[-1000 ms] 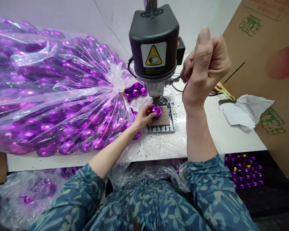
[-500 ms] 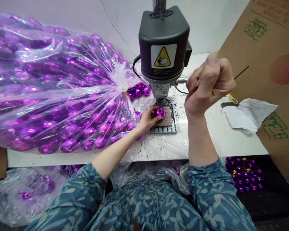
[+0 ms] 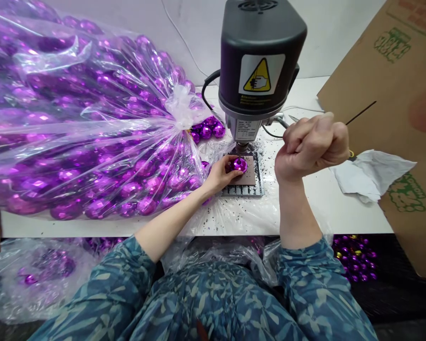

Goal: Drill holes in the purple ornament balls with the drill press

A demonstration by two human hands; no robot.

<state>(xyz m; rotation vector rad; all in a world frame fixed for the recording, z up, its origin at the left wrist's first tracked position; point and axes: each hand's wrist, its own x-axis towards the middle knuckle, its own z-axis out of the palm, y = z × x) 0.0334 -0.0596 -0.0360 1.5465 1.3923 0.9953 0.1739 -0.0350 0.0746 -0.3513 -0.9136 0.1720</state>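
Observation:
A black bench drill press (image 3: 261, 57) with a yellow warning label stands on the white table (image 3: 326, 208). My left hand (image 3: 220, 175) pinches a shiny purple faceted ball (image 3: 239, 165) on the brown pad of the metal base plate (image 3: 244, 189), right under the drill tip. My right hand (image 3: 310, 147) is a closed fist around the drill's feed lever (image 3: 282, 122), to the right of the machine head.
A big clear plastic bag (image 3: 81, 128) full of purple balls fills the table's left half. A cardboard box (image 3: 390, 113) and crumpled white paper (image 3: 372, 173) sit at the right. More purple balls (image 3: 355, 258) lie below the table. Dark shavings are scattered around the plate.
My right fist has swung down with the lever, from head height to beside the machine's base. The left hand stays on the ball under the drill tip.

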